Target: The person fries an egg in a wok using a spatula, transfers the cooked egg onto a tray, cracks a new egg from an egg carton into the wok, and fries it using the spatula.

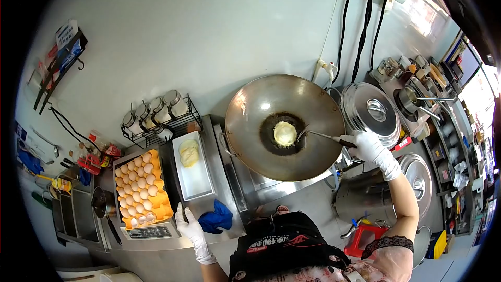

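My right hand (367, 148), in a white glove, is closed around the dark handle of a spatula (324, 134). Its metal end reaches into a large wok (245, 109) and meets the right edge of a round, pale fried egg (284, 133). Dark oil surrounds the egg at the bottom of the wok. My left hand (190, 230), also gloved, is at the counter's front edge with fingers stretched out, holding nothing. It is between an orange carton of eggs (164, 206) and a crumpled blue cloth (215, 218). A white tray (199, 185) beyond it holds cooked egg (189, 153).
Several lidded jars (156, 107) stand in a black wire rack (194, 117) against the wall. A lidded pot (373, 112) is right of the wok. Below it are a tall steel pot (365, 196) and a red stool (360, 240). A sink (83, 203) lies far left.
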Action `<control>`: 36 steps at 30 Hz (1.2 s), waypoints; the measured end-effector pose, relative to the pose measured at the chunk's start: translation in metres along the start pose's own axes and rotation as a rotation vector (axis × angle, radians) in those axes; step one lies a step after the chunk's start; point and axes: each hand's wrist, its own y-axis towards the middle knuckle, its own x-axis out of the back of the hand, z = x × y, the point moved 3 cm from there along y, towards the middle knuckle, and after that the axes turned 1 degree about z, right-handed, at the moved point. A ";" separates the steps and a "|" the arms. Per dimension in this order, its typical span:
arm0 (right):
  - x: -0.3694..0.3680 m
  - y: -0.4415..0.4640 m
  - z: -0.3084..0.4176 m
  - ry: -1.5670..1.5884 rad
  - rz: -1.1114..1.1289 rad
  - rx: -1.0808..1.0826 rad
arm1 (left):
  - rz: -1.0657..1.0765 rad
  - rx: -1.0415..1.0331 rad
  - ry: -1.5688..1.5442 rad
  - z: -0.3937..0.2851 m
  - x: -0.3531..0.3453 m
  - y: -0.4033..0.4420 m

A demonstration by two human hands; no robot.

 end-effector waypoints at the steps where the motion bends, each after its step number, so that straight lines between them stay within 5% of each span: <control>1: 0.001 0.002 0.000 0.000 0.000 0.004 | -0.003 0.002 0.001 -0.001 0.001 0.000; 18: -0.007 0.082 -0.010 0.026 0.222 0.033 | -0.025 0.057 0.013 -0.010 0.010 -0.005; 36: -0.015 0.126 -0.011 0.115 0.171 0.112 | -0.102 0.082 -0.114 0.000 0.019 -0.011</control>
